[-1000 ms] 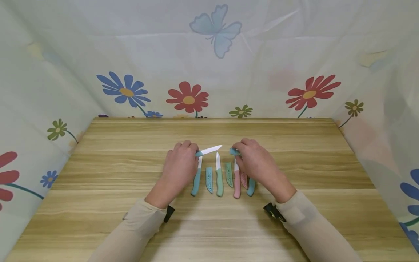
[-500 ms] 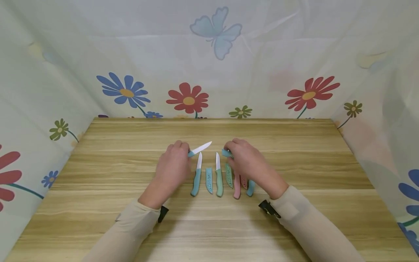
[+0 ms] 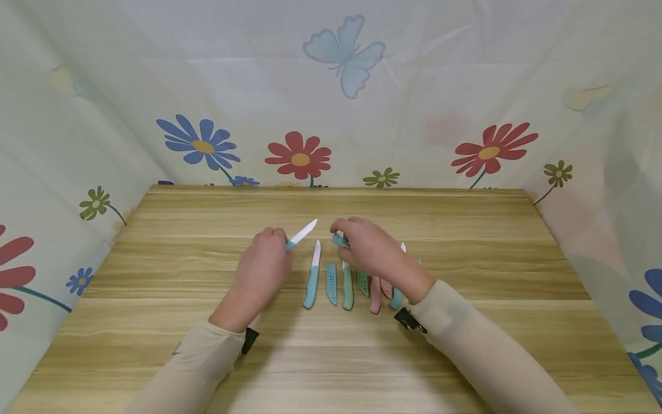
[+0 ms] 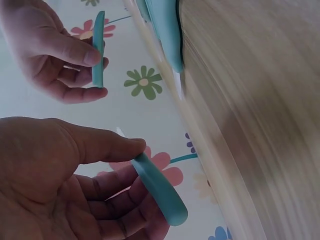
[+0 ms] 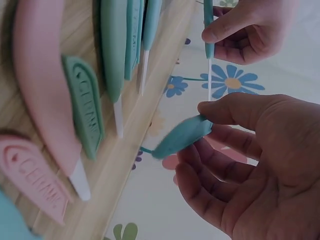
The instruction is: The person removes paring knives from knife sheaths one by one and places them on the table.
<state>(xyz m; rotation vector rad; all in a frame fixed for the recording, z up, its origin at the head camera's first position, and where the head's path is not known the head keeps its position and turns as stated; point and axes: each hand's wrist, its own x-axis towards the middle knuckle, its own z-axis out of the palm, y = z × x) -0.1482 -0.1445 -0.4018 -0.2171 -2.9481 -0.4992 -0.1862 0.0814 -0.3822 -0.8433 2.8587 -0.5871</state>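
Observation:
My left hand (image 3: 264, 270) pinches the blue handle of a small white-bladed paring knife (image 3: 304, 232), its tip pointing up and to the right. In the left wrist view, thumb and fingers hold that knife handle (image 4: 160, 190). A blue blade sheath (image 5: 182, 137) is pinched between thumb and fingers of my right hand (image 3: 377, 250). Knife and sheath are apart, both above the table. Below them lie a blue knife (image 3: 311, 282), a blue sheath (image 3: 331, 286), a green knife (image 3: 347, 290) and a green sheath (image 5: 86, 107). My right hand partly covers a pink knife (image 5: 45, 85).
A pink sheath (image 5: 35, 175) and another blue-handled knife (image 3: 396, 298) lie at the right end of the row. A small blue piece (image 3: 420, 262) shows past my right wrist. A flowered cloth (image 3: 248, 86) stands behind the wooden table (image 3: 181, 259).
Both hands have moved left with the knife and the sheath, and the knife's tip now points more upward. A white blade tip and a blue piece show at the row's right end.

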